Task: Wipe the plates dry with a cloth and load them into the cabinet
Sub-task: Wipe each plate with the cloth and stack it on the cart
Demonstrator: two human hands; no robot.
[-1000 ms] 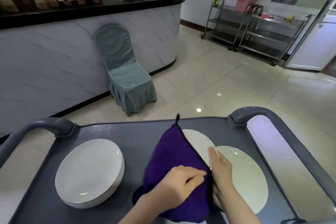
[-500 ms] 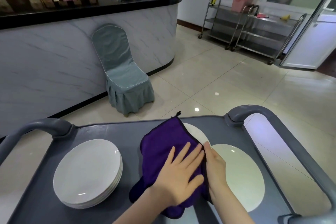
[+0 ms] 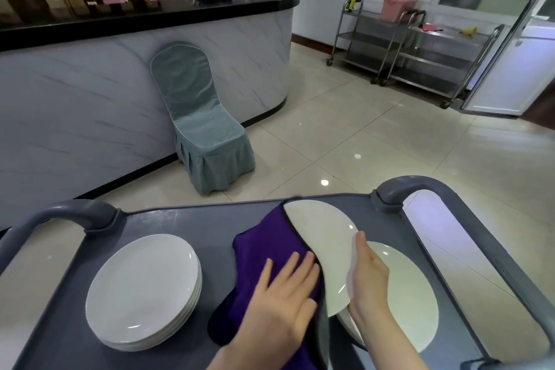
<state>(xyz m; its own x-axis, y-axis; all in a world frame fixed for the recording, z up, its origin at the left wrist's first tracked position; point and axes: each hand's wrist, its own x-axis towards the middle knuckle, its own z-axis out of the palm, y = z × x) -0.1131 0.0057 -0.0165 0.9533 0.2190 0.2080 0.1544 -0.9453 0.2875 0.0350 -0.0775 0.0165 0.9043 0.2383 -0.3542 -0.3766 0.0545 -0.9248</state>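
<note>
You have a purple cloth, white plates at nine o'clock, grey cart, teal chair.

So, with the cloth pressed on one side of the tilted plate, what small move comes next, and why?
Probably sweep the left hand and the purple cloth rightward over the tilted plate. The cloth covers only the plate's left part, its white face shows bare beside it, and the right hand grips the rim to steady it.

Glossy white ceramic-looking plates; matt fuzzy purple cloth; matt grey plastic cart top. Beyond cart: fabric-covered blue-grey chair, shiny steel trolleys, polished floor tiles.
</note>
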